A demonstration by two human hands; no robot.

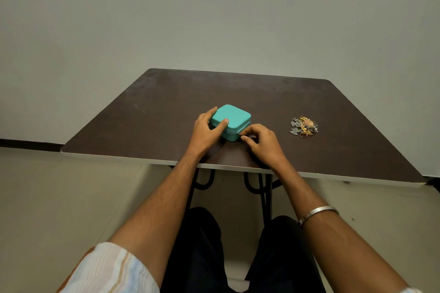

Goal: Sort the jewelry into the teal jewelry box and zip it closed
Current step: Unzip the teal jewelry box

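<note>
A teal jewelry box (pixel 234 115) lies shut on the dark table, near its front edge. My left hand (pixel 207 132) holds the box from the left, fingers along its far side and thumb on the lid. At the box's near right corner my right hand (pixel 259 141) pinches the small gold zipper pull (pixel 241 135). A pile of silver and gold jewelry (pixel 304 126) sits on the table to the right of the box, apart from both hands.
The dark brown table (pixel 154 112) stands against a plain wall. Its front edge runs just below my wrists. My knees and the table's black legs (pixel 264 192) show underneath. A metal bangle (pixel 317 213) rings my right forearm.
</note>
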